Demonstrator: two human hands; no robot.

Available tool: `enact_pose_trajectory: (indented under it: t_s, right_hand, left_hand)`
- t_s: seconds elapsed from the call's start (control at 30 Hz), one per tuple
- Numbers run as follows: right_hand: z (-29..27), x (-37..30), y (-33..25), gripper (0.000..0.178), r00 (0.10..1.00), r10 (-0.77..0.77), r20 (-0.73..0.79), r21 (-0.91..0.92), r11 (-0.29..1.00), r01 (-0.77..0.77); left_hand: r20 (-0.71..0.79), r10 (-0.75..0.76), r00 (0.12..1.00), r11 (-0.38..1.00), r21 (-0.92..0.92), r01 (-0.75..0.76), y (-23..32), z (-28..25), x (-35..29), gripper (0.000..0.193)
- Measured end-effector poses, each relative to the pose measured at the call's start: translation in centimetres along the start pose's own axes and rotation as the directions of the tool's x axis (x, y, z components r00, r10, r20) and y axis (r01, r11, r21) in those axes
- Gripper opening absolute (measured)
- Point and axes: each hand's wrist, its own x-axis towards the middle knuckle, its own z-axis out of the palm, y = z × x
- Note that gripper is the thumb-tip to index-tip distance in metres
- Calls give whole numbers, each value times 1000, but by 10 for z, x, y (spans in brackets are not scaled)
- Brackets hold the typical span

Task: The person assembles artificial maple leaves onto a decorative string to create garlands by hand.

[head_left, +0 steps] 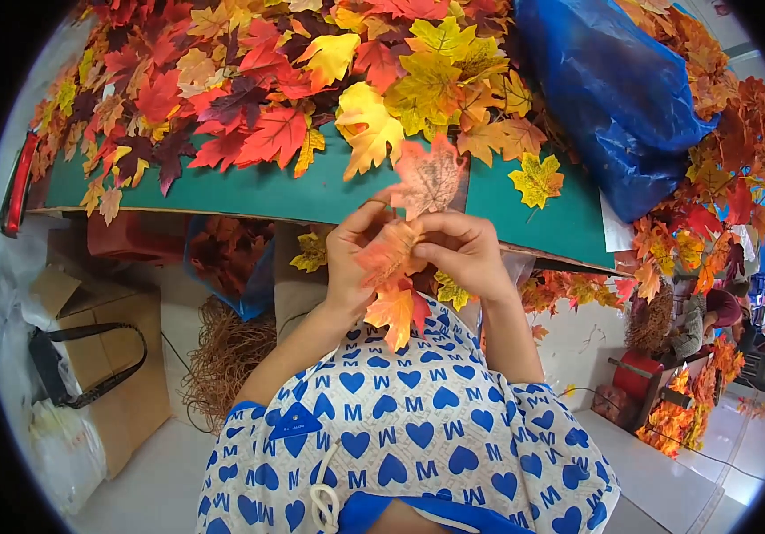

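Observation:
In front of my chest, both hands hold a short string of artificial maple leaves [389, 258] in orange, red and peach. My left hand [353, 260] is closed around its left side, partly hidden by the leaves. The thumb and fingertips of my right hand [470, 255] pinch the string near its middle; the exact spot they grip is covered. A peach-red leaf [431, 178] with dark veins stands up above my fingers, over the table's edge. Below my hands hang an orange-yellow leaf and a red one.
The green table [249, 191] carries a big heap of loose leaves [267, 76] and a blue plastic bag [618, 107]. A single yellow leaf [538, 181] lies at right. Below are a cardboard box [116, 374] and brown stems [227, 365]. Another person [707, 311] sits far right.

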Motion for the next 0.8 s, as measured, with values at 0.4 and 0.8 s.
enact_pose_trajectory:
  t_s: [0.4,0.8]
  right_hand:
    - [10,11,2,25,851,-491,-185,-584,751,307]
    - [23,12,8,23,937,19,-350,532,827,182]
  left_hand:
    - [-67,-151,986,980,-143,140,-7,-8,-3,30]
    - [-24,-200,980,974,-116,196,-3,-6,1,37]
